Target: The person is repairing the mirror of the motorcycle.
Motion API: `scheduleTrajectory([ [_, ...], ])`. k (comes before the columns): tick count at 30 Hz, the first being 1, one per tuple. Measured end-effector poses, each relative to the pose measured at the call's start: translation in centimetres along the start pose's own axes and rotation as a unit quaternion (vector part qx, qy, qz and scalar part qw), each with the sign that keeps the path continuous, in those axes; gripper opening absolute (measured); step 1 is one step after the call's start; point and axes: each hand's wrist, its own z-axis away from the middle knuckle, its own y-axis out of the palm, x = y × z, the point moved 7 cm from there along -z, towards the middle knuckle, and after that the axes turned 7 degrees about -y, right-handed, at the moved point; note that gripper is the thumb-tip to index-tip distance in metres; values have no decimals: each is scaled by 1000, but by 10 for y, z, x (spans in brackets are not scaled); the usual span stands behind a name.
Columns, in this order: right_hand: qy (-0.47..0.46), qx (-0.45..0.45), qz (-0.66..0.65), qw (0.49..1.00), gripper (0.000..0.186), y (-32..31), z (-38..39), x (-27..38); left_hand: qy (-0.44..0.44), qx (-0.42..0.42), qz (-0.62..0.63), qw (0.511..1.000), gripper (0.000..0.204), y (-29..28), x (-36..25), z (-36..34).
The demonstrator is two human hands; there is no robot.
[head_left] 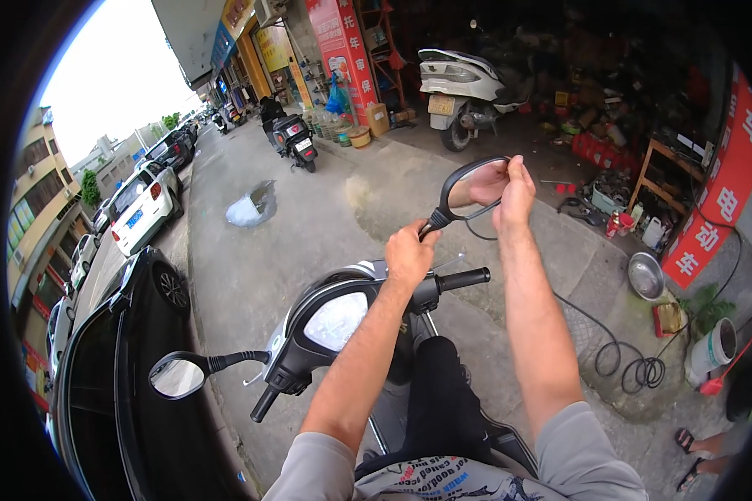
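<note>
Bucket [705, 352] and basin [647, 276] are at frame right, contents unclear. Your left hand [411, 254] grips the stem [435, 222] of the black-rimmed mirror [470, 185], upper centre; your right hand [515, 190] cups its edge, closure unclear.

Left hand [411, 253] and right hand [515, 194] hold a mirror [471, 185]

Shirt: light-grey, short-sleeved fabric T-shirt [497, 484], softly creased at the front;
Left sleeve: plain light-grey cloth sleeve [313, 468], ending near the elbow;
Right sleeve: matching plain grey cloth sleeve [589, 455], loosely cut;
Chest print: black, blue and red lettering [443, 480] in slanted rows, a dark figure beside it;
Legwear: black cloth trousers [443, 392];
Hands: left hand [409, 257] and right hand [515, 196], both ungloved
</note>
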Motion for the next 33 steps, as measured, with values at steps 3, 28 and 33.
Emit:
scheduleTrajectory([
  [3,10,27,6,1000,30,-6,-6,-2,-8,23,-1,1000,34,4,0,4],
  [28,-3,-8,-48,999,29,-1,-1,-2,69,-39,105,991,40,5,-54,-18],
  [33,1,-4,-50,999,27,4,-2,-3,49,-28,113,992,41,1,-57,-21],
])
